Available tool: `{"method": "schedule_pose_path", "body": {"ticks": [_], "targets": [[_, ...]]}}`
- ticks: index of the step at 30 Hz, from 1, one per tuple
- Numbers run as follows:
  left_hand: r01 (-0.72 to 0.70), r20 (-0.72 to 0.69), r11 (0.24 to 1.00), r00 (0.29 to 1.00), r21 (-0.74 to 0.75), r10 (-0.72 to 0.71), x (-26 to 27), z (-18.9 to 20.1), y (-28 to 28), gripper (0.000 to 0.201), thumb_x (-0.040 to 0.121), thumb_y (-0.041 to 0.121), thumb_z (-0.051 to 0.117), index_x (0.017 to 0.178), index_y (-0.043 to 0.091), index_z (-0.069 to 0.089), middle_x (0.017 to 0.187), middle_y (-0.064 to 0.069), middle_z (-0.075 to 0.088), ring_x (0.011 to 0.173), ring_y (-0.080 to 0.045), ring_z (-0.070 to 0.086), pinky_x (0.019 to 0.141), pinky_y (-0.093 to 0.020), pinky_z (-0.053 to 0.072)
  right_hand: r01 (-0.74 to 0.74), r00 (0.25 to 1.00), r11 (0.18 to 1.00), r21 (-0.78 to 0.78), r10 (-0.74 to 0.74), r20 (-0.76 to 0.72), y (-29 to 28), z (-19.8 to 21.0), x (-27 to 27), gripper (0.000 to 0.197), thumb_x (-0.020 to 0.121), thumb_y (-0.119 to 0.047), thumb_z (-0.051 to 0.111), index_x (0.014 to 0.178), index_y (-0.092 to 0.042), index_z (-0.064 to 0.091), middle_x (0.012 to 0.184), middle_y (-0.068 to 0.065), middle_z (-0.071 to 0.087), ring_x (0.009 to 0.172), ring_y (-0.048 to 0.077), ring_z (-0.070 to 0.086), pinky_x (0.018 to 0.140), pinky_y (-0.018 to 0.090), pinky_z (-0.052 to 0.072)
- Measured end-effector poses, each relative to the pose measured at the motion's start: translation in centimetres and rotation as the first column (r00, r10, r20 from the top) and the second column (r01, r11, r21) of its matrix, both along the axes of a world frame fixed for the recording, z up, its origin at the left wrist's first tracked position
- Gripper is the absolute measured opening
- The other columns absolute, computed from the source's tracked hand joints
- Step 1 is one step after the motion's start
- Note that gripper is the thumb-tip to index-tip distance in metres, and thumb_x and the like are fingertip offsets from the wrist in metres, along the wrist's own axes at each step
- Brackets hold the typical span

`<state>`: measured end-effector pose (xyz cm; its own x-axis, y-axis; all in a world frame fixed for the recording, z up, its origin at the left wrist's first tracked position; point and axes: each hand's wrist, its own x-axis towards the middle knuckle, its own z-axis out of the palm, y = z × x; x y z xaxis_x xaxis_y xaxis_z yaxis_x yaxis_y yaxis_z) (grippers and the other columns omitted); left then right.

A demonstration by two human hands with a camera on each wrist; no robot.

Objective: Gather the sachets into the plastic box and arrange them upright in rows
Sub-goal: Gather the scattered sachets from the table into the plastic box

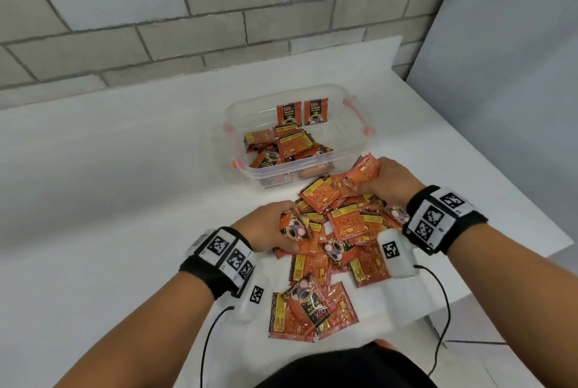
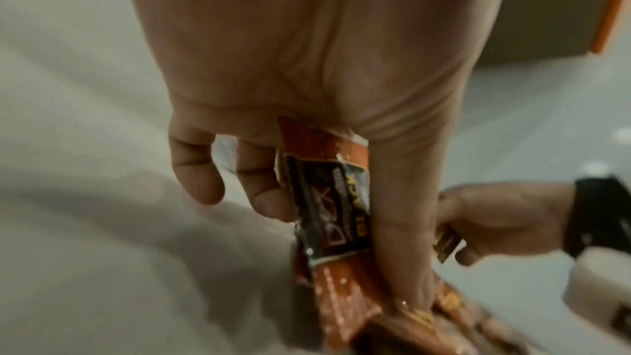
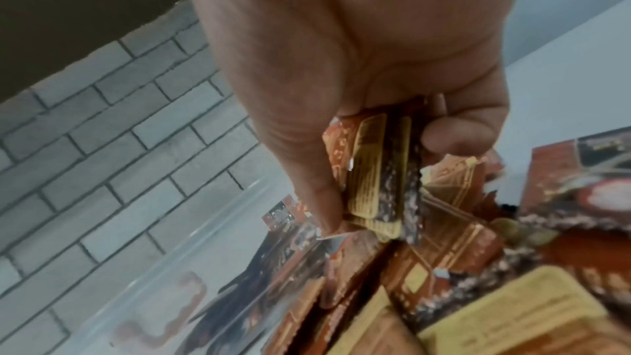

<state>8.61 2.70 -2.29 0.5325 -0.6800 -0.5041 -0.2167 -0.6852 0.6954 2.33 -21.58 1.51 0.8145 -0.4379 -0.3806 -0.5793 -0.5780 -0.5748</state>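
A heap of orange-and-black coffee sachets (image 1: 341,228) lies on the white table in front of the clear plastic box (image 1: 350,143). Inside the box two sachets (image 1: 301,112) stand upright against the far wall and several others lie flat. My left hand (image 1: 269,226) grips a sachet (image 2: 328,215) at the heap's left edge, thumb pressed along it. My right hand (image 1: 384,181) clutches a small bundle of sachets (image 3: 382,172) at the heap's far side, just short of the box's near wall.
A few more sachets (image 1: 312,309) lie apart near my body. A grey brick wall (image 1: 187,27) runs behind the table. The table's right edge (image 1: 500,187) falls away close to my right wrist. Bare white tabletop (image 1: 109,168) spreads to the left.
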Motion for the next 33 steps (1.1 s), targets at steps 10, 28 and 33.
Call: {"method": "schedule_pose_path", "body": {"ticks": [10, 28, 33], "targets": [[0.061, 0.288, 0.977, 0.950, 0.206, -0.120, -0.6, -1.1, -1.1, 0.087, 0.069, 0.032, 0.084, 0.141, 0.023, 0.036, 0.124, -0.006, 0.049, 0.115, -0.024, 0.048, 0.097, -0.042, 0.044, -0.071, 0.987, 0.991, -0.113, 0.054, -0.152, 0.0, -2.7, 1.1, 0.087, 0.074, -0.032, 0.077, 0.145, -0.011, 0.031, 0.144, 0.009, 0.044, 0.126, 0.027, 0.046, 0.101, 0.035, 0.042], [-0.030, 0.180, 0.997, 0.983, -0.068, 0.042, -0.5, 0.2, -0.6, 0.055, 0.080, 0.020, 0.076, 0.126, 0.022, 0.046, 0.122, 0.005, 0.063, 0.106, -0.012, 0.060, 0.092, -0.030, 0.049, -0.089, 0.994, 0.996, -0.008, 0.089, -0.060, 0.5, -1.5, 2.6, 0.033, 0.069, -0.012, 0.081, 0.096, -0.017, 0.064, 0.088, -0.002, 0.065, 0.092, 0.021, 0.061, 0.085, 0.033, 0.049], [-0.095, 0.115, 0.982, 0.987, -0.162, 0.115, -0.2, 0.4, 0.0, 0.043, 0.082, 0.017, 0.073, 0.111, 0.034, 0.046, 0.113, 0.011, 0.064, 0.098, -0.005, 0.061, 0.089, -0.023, 0.048, -0.072, 0.997, 0.990, 0.122, 0.075, -0.020, -0.3, -1.2, 2.0, 0.035, 0.069, -0.010, 0.082, 0.101, -0.015, 0.069, 0.092, 0.002, 0.071, 0.089, 0.019, 0.065, 0.087, 0.034, 0.051]]}}
